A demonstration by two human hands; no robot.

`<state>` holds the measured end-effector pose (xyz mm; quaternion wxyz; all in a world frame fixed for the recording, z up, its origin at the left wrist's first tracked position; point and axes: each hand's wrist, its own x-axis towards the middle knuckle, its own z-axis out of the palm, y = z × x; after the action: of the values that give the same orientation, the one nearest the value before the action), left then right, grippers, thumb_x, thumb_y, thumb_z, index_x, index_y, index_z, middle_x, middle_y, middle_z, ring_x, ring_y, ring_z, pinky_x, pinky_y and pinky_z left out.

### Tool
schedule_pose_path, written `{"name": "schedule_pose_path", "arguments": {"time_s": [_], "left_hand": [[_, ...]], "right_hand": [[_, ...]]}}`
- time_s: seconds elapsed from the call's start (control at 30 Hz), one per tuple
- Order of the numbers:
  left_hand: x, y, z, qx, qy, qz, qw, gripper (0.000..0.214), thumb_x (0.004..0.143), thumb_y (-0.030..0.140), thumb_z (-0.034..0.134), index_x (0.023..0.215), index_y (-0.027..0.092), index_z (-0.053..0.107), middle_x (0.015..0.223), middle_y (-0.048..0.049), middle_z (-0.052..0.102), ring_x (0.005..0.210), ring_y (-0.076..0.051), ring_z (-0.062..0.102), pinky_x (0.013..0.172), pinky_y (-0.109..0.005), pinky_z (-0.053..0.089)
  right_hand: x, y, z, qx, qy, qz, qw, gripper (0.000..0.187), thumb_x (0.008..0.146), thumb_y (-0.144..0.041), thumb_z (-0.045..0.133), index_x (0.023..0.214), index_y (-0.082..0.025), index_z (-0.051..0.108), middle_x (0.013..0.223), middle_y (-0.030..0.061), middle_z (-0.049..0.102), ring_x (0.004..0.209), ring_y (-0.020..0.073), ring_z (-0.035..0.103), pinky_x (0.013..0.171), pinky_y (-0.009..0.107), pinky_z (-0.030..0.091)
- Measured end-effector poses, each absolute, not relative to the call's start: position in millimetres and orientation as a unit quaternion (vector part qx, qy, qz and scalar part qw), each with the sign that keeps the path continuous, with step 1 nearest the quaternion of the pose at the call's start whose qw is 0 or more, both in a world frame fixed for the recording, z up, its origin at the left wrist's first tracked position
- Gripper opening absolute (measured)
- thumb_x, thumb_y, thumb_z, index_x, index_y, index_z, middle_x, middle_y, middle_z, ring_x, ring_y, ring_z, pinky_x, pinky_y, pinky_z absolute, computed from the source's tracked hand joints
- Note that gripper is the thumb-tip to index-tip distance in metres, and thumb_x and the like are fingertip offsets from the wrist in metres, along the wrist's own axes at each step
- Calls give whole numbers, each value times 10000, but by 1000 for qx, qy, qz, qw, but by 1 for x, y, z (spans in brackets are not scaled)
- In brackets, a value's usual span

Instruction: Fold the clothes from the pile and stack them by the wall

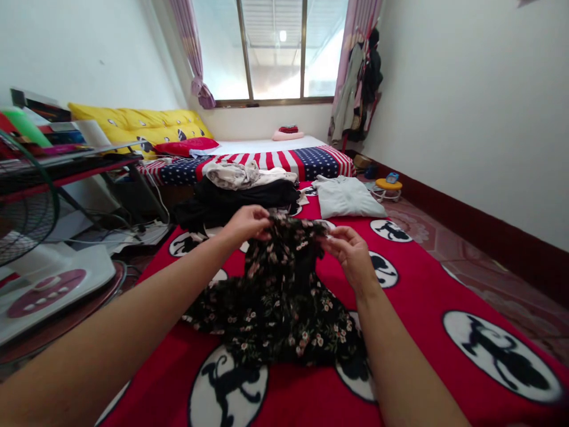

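Note:
A black floral dress (284,314) lies spread over the red blanket (413,332), its wide skirt toward me and its top part lifted a little. My left hand (251,224) pinches the top of the dress on the left side. On the other side, my right hand (349,249) has its thumb and fingers closed on the right upper edge. Just beyond the dress sits a heap of black clothes (222,201) with a pale patterned garment (235,176) on top. Behind my right hand is a folded light grey garment (349,197).
At the left stand a cluttered table (71,157) and a fan (48,279) with a white base. A bed with a stars-and-stripes cover (262,160) runs along the back under the window. A yellow stool (388,184) is on the tiled floor, right, near hanging clothes (355,89).

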<state>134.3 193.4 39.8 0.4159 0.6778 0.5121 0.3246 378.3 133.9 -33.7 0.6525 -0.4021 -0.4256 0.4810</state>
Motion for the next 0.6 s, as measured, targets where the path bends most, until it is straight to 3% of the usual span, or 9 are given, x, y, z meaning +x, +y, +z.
{"name": "schedule_pose_path", "arguments": {"time_s": [0.03, 0.1, 0.17, 0.23, 0.33, 0.4, 0.53, 0.6], "left_hand": [[136, 202, 44, 687, 489, 400, 360, 281, 735, 330, 677, 960, 173, 617, 904, -41, 655, 830, -179, 661, 782, -334, 556], [140, 212, 42, 712, 430, 489, 262, 431, 767, 279, 645, 1183, 212, 549, 1202, -75, 597, 1151, -221, 581, 993, -394, 475], [142, 209, 27, 736, 399, 514, 188, 577, 758, 257, 659, 1303, 224, 473, 1376, -107, 482, 1301, -267, 468, 1061, -443, 419], [140, 193, 4, 755, 418, 477, 164, 569, 781, 265, 639, 1321, 223, 465, 1422, -120, 436, 1322, -284, 444, 1062, -461, 419], [132, 154, -30, 772, 459, 419, 134, 421, 835, 245, 569, 1252, 211, 527, 1342, -110, 514, 1251, -263, 507, 1029, -444, 453], [124, 128, -46, 776, 475, 399, 112, 359, 852, 219, 540, 1211, 208, 547, 1245, -96, 576, 1174, -242, 555, 1005, -432, 469], [106, 91, -66, 786, 497, 355, 98, 311, 865, 207, 535, 1175, 215, 556, 1103, -70, 640, 1051, -230, 605, 953, -425, 491], [99, 80, -74, 802, 492, 325, 98, 246, 874, 224, 537, 1112, 224, 597, 1094, -67, 645, 1053, -235, 601, 943, -424, 495]], "right_hand": [[380, 138, -35, -380, -396, 431, 716, 396, 618, -264, 720, 981, -260, 559, 1140, 29, 647, 1019, 191, 662, 815, 306, 543], [382, 145, -39, -365, -363, 365, 776, 592, 611, -261, 726, 1158, -298, 500, 1430, 45, 456, 1318, 222, 465, 1006, 378, 452], [383, 148, -41, -384, -363, 344, 777, 639, 627, -297, 732, 1213, -276, 479, 1482, 79, 391, 1371, 240, 395, 1067, 411, 394], [379, 145, -40, -395, -408, 338, 751, 525, 696, -355, 713, 1171, -235, 525, 1386, 105, 497, 1288, 239, 489, 1057, 410, 399], [365, 133, -34, -392, -534, 365, 654, 353, 808, -423, 645, 1088, -215, 589, 1121, 87, 662, 1039, 212, 634, 925, 376, 483], [353, 121, -31, -408, -631, 342, 565, 356, 816, -432, 655, 1101, -224, 606, 1042, 63, 685, 924, 194, 647, 825, 340, 501], [320, 101, -40, -444, -797, 186, 366, 646, 679, -495, 786, 1249, -274, 578, 1134, 46, 639, 877, 192, 627, 767, 314, 478], [304, 96, -48, -436, -844, 146, 276, 686, 645, -499, 812, 1253, -271, 590, 1149, 56, 622, 898, 209, 632, 763, 313, 474]]}}
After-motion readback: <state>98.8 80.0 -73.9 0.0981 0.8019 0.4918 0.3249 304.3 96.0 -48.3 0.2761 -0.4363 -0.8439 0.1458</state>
